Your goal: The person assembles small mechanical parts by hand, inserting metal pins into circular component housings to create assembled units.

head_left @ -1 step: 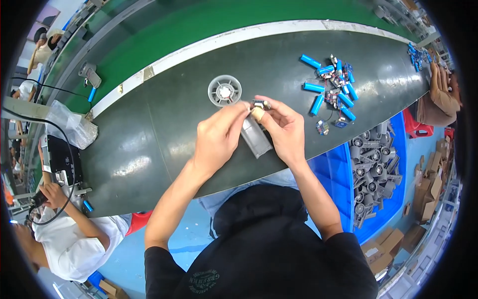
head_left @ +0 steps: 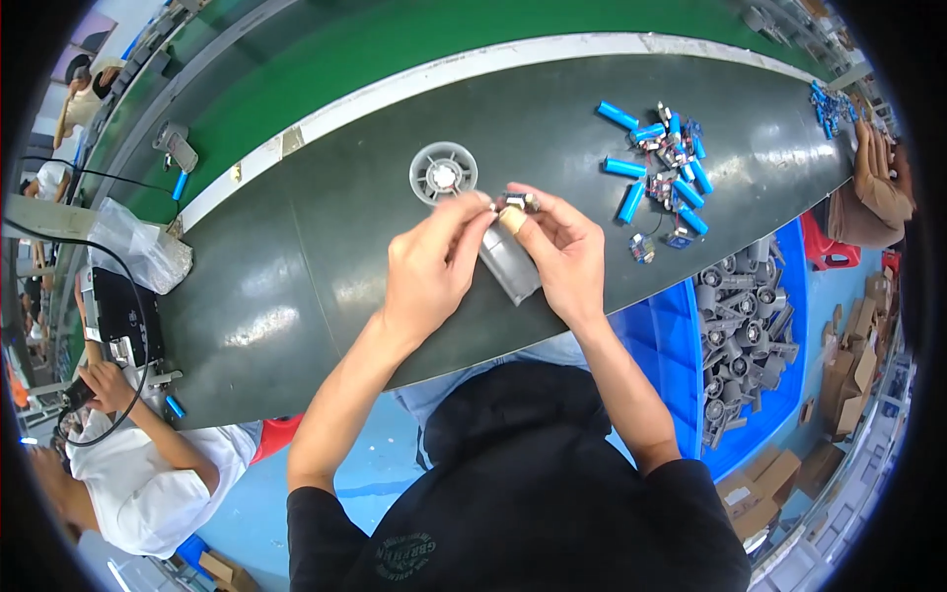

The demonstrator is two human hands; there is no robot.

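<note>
A grey fan housing lies on the dark green table, its round spoked head (head_left: 443, 174) beyond my hands and its handle (head_left: 511, 268) reaching back between them. Over the handle, my right hand (head_left: 564, 252) pinches a small circuit board (head_left: 520, 201) between thumb and fingers. Tan tape or a finger cot (head_left: 512, 219) wraps that thumb. Close against it, my left hand (head_left: 434, 259) has thumb and forefinger pressed together at the board's left side. What those fingertips grip is too small and covered to make out.
Blue cylindrical batteries (head_left: 623, 168) wired to circuit boards lie piled to the right. Below them, a blue bin (head_left: 794, 395) holds many grey fan housings. At left are a plastic bag (head_left: 138, 247), a black machine (head_left: 123, 316) and a co-worker's hand (head_left: 106, 385). Another person sits far right.
The view has shifted very slightly. Both hands keep nearly the same pose over the handle.
</note>
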